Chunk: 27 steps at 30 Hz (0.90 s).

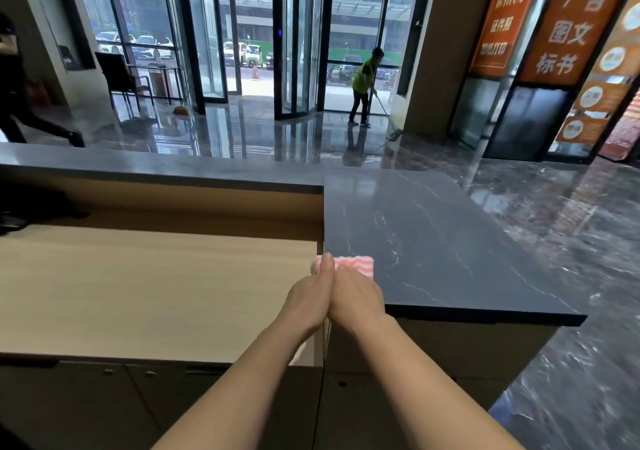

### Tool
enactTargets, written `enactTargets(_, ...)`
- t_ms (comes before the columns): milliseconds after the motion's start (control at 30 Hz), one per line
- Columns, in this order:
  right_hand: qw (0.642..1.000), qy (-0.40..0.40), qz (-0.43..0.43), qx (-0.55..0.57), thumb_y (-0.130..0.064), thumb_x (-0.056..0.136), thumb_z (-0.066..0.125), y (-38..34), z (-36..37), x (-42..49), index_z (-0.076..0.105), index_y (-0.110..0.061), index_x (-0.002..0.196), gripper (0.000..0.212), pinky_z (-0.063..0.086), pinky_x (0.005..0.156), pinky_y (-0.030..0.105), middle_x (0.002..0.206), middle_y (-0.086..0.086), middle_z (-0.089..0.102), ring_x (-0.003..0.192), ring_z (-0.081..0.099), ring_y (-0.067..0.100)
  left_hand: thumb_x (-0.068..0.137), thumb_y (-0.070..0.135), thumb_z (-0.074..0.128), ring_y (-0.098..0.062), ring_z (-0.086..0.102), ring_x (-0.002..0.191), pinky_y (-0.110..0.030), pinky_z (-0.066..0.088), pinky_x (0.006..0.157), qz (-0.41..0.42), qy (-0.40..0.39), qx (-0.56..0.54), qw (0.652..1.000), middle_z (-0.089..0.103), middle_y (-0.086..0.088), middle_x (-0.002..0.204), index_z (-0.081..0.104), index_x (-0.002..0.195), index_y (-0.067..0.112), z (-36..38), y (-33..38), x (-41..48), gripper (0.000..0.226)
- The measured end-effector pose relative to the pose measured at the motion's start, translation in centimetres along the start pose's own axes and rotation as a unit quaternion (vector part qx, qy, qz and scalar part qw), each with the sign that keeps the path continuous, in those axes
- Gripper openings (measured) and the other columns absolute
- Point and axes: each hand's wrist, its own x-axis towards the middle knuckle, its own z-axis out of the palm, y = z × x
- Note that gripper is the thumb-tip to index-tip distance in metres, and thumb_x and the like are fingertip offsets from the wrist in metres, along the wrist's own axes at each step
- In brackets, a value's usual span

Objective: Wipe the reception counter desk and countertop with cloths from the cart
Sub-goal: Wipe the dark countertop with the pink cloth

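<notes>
Spreading across the right and upper part of the frame is the glossy dark floor (554,228), where a person with a mop (362,86) works near the glass doors at upper centre. Next in size, the dark veined countertop (450,242) fills the centre right, and the pale wooden desk (138,287) lies lower, at centre left, the two meeting along a straight seam down the middle of the frame.

Both hands sit side by side at that seam, touching each other. The left hand (306,299) is on the desk side, with one digit laid straight forward onto the cloth. The right hand (358,295) is on the countertop side, its fingers bent down over the cloth's near edge. Whether either hand pinches the cloth or only presses it flat, I cannot tell.

The pink-and-white striped cloth (353,265) lies on the countertop's left edge, just above the fingers in the frame, its long axis running left to right and its left end at the seam. The unwiped slab lies up and to the right, so the right hand looks better placed to push it there.
</notes>
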Motion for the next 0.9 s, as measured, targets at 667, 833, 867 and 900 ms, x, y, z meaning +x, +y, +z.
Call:
enactTargets(667,0.993,-0.102,-0.039,-0.037,-0.021,0.097,0.045,3.8,-2.0,18.1,0.061,-0.018,0.117,0.026,0.045,0.082,0.035,0.117,0.006,0.064,0.093,0.055,0.024,0.091,0.071,0.013,-0.01,0.069,0.074,-0.022,0.053,0.062,-0.066,-0.053,-0.196,0.977,0.074,-0.002,0.086,0.07,0.092,0.021,-0.2,3.6,20.7,0.077)
enactTargets(833,0.988,-0.111,-0.064,-0.088,-0.026,0.092,0.056,4.4,-2.3,22.9,0.058,-0.021,0.115,0.023,0.045,0.093,0.036,0.114,0.003,0.062,0.109,0.056,0.025,0.071,0.091,0.013,-0.026,0.067,0.103,-0.031,0.053,0.079,-0.096,-0.045,-0.155,0.982,0.071,-0.014,0.109,0.068,0.111,0.014,-0.2,4.9,25.4,0.103)
enactTargets(867,0.988,-0.104,-0.065,-0.09,-0.025,0.092,0.056,4.7,-2.0,23.8,0.058,-0.022,0.112,0.021,0.044,0.092,0.035,0.112,0.003,0.062,0.11,0.056,0.026,0.063,0.096,0.014,-0.024,0.066,0.098,-0.03,0.051,0.077,-0.097,-0.042,-0.156,0.982,0.07,-0.014,0.103,0.066,0.108,0.012,-0.2,5.2,26.1,0.109)
enactTargets(900,0.989,-0.094,-0.067,-0.09,-0.023,0.092,0.055,5.0,-1.8,24.7,0.057,-0.022,0.111,0.019,0.042,0.09,0.033,0.11,0.002,0.062,0.11,0.055,0.026,0.054,0.099,0.016,-0.022,0.063,0.092,-0.031,0.049,0.078,-0.098,-0.039,-0.157,0.982,0.066,-0.012,0.096,0.065,0.104,0.012,-0.1,5.5,26.9,0.112)
